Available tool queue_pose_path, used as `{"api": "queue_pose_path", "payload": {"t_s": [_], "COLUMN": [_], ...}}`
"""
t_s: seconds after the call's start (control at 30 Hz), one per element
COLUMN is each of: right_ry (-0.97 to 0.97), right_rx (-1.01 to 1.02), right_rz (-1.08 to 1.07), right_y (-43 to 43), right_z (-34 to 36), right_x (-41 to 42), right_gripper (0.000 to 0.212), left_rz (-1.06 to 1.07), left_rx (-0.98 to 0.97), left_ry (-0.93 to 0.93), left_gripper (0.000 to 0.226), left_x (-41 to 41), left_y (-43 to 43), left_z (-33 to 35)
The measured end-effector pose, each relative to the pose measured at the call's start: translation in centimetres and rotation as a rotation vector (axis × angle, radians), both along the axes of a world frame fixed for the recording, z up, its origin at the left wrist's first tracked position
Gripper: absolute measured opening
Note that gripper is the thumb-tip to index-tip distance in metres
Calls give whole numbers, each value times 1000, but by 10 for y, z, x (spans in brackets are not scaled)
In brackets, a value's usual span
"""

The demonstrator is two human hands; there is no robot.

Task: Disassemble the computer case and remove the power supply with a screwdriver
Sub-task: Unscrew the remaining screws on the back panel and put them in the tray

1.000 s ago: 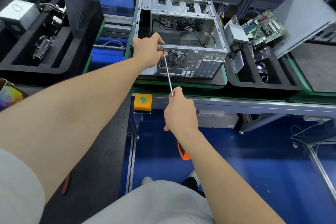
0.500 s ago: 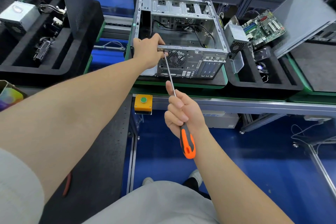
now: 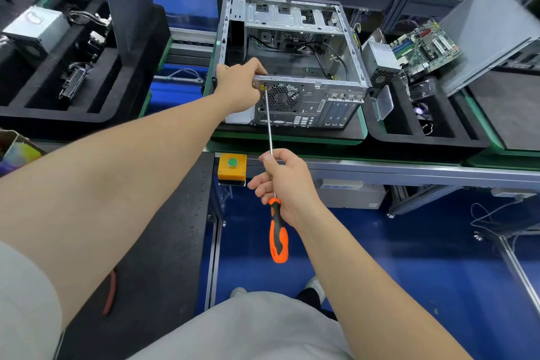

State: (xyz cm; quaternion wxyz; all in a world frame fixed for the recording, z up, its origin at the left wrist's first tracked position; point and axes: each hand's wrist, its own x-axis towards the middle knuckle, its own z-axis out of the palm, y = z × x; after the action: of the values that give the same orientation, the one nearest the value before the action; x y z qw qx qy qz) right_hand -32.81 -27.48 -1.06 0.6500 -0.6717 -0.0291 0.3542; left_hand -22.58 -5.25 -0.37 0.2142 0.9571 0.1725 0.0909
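The case (image 3: 295,38) lies ahead of me with its side panel off and cables loose inside. I judge that the power supply screws are not yet out; I cannot make out the unit. My left hand (image 3: 238,83) curls its fingers over the rear top edge. My right hand (image 3: 285,184) pinches the screwdriver (image 3: 271,137) shaft, tip against the rear panel.

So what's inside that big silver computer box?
Inside the open silver metal computer case, loose black cables lie on its bare metal floor, with silver drive bays at the far end. The near left corner is hidden behind the left hand.
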Motion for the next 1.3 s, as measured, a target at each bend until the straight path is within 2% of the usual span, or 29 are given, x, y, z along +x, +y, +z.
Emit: {"api": "queue_pose_path", "payload": {"t_s": [0.07, 0.1, 0.13, 0.2, 0.23, 0.27, 0.3, 0.37, 0.43, 0.5, 0.8, 1.0, 1.2, 1.3], "right_ry": [-3, -6, -10, -17, -19, -20, -21, -23, -16, -10, 1, -22, -22, -20], "right_rx": [-3, -6, -8, -10, -10, -10, -12, -19, -14, -9, -30, -60, -64, -64], "right_rz": [5, 6, 5, -1, -4, -6, -7, -6, 1, 6, 25, 40, 56, 67], "right_y": [-1, -2, -3, -3, -3, -3, -2, -1, -1, -1, -4, -10, -13, -14], "right_z": [-1, -1, -2, -2, -3, -3, -4, -5, -6, -7, -13, -14, -15, -16], "right_x": [2, 2, 3, 4, 5, 5, 6, 7, 6, 6, 4, 5, 9, 9], "right_gripper": [19, 18, 18, 16, 15, 14, 13, 12, 13, 13, 12, 8, 10, 10], "left_rz": [-19, -10, 30, 208, 309, 399, 479, 487, 415, 393, 442, 479, 485, 490], "left_rx": [-23, -9, 19, 26, -94, -346, -687, -1301, -1578, -1716, -1796, -1821, -1831, -1840], "left_ry": [-9, -74, -192, -442, -492, -469, -369, -140, -106, -147, -257, -393, -467, -480], "left_gripper": [50, 53, 52, 34, 22, 16, 18, 26, 27, 25, 24, 15, 28, 26], "left_x": [-6, -12, -20, -37, -41, -42, -40, -36, -31, -26, -9, -8, -8, -7], "left_y": [-1, -3, -8, -25, -35, -43, -49, -54, -52, -50, -66, -71, -70, -69], "left_z": [4, 5, 4, -3, -6, -7, -4, 3, 7, 8, -2, -7, -10, -14]}}
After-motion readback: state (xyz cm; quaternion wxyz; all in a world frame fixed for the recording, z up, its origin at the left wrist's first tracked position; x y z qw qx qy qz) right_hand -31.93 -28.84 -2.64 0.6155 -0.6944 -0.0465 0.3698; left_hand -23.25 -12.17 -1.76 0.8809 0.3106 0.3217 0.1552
